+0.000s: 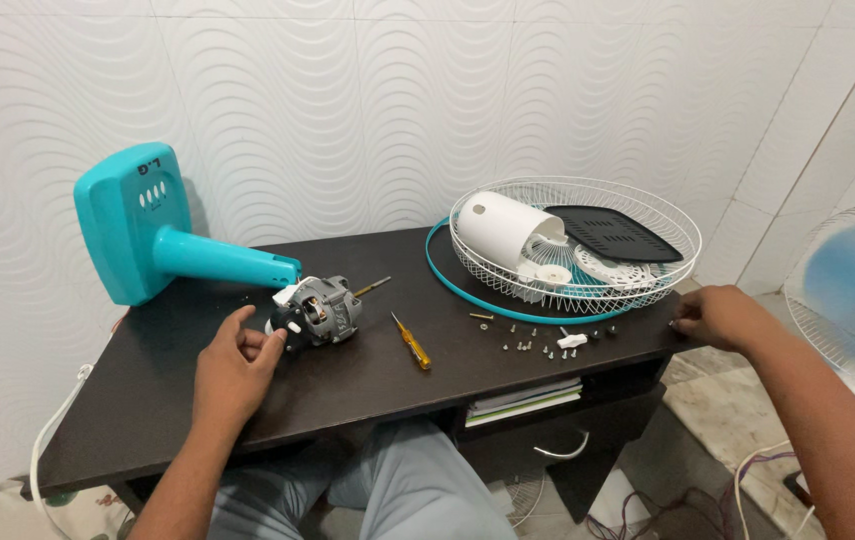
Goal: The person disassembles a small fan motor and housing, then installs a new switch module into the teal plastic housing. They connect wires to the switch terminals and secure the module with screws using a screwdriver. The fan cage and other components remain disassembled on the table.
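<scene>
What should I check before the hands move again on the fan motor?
1. Left hand steadying the fan motor: ok, its fingers touch the motor's near end.
2. Right hand free of tools: cannot tell, its fingers curl at the table edge.
3. Yellow-handled screwdriver within reach: ok, it lies on the table beside the motor.
4. Loose screws gathered: not ok, they lie scattered near the white clip.
5. Wire fan guard safely placed: ok, it lies flat on the table and holds the white motor cover.
</scene>
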